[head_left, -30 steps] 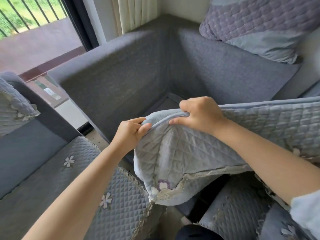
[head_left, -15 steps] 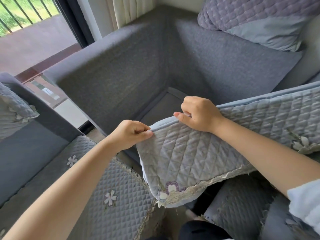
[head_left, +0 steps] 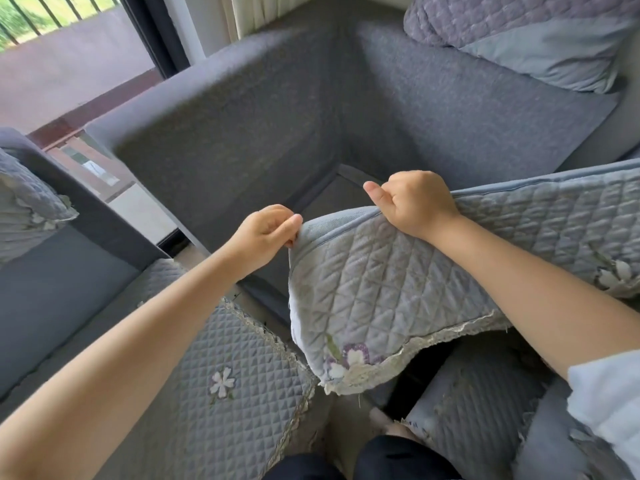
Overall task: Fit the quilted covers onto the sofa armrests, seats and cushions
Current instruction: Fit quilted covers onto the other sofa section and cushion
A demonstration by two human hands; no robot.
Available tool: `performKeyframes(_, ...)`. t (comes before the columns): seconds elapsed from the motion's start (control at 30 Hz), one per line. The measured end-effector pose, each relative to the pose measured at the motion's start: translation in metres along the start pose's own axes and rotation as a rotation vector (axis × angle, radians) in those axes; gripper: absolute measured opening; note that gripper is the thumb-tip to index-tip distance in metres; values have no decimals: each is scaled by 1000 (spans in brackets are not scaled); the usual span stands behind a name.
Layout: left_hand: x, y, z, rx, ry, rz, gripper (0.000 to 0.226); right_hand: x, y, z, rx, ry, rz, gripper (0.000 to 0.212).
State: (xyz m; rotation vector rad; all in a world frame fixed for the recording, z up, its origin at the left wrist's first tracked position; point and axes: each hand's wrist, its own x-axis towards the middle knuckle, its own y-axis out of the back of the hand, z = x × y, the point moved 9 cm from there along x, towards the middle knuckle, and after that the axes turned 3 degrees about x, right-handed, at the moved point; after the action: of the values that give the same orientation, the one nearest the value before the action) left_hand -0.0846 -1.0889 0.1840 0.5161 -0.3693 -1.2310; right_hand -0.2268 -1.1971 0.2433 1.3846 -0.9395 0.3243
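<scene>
A grey-blue quilted cover (head_left: 377, 296) with a lace hem and embroidered flowers hangs in front of me, held up by its piped top edge. My left hand (head_left: 266, 233) pinches the cover's left corner. My right hand (head_left: 412, 199) grips the top edge a little further right, thumb sticking out to the left. Behind the cover is the bare dark-grey sofa, with its armrest (head_left: 214, 109) on the left and its backrest (head_left: 467, 102) on the right. The bare seat base (head_left: 332, 199) shows between my hands.
A quilted cushion (head_left: 519, 32) leans on the backrest at top right. A second sofa with a fitted quilted seat cover (head_left: 221, 368) is at lower left, its armrest cover (head_left: 24, 206) at far left. A balcony door (head_left: 69, 57) is at top left.
My hands have lifted and spread the cover's top edge slightly. My right thumb now sticks out instead of lying on the edge. The view has shifted closer to the sofa corner.
</scene>
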Motion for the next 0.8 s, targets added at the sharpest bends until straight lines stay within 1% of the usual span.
performKeyframes(0.03,-6,4,-2,28,-34,37,29,3,-4,2,14,-8,-10,64)
performKeyframes(0.07,-12,8,-4,43,-52,70,32,7,-7,2,40,-22,-25,57)
performKeyframes(0.13,-25,6,-11,58,-58,78,49,12,-13,2,84,-43,-47,48)
performKeyframes(0.2,-34,-1,-22,52,-31,44,60,15,-19,0,95,-46,-60,47)
performKeyframes(0.23,-37,-4,-28,32,3,29,62,15,-21,1,93,-46,-71,48)
performKeyframes(0.27,-37,-6,-33,-3,36,4,60,16,-23,1,89,-46,-79,49)
performKeyframes(0.33,-36,-16,-42,-130,115,-61,47,15,-22,3,85,-38,-79,49)
performKeyframes(0.4,-36,-22,-45,-258,165,-64,33,16,-18,3,97,-20,-75,45)
performKeyframes(0.43,-37,-23,-46,-292,172,-43,32,17,-16,4,97,-14,-72,44)
performKeyframes(0.5,-39,-27,-48,-392,189,-6,36,19,-13,5,94,3,-73,43)
performKeyframes(0.57,-41,-29,-50,-469,218,62,38,20,-14,5,93,11,-76,44)
performKeyframes(0.6,-39,-27,-50,-477,240,122,36,20,-15,5,90,14,-74,44)
performKeyframes(0.67,-33,-17,-50,-481,308,311,42,20,-17,5,81,13,-80,44)
performKeyframes(0.73,-23,0,-47,-510,337,506,51,21,-18,6,79,2,-97,46)
performKeyframes(0.8,-8,14,-44,-514,328,605,54,21,-17,7,100,-13,-143,50)
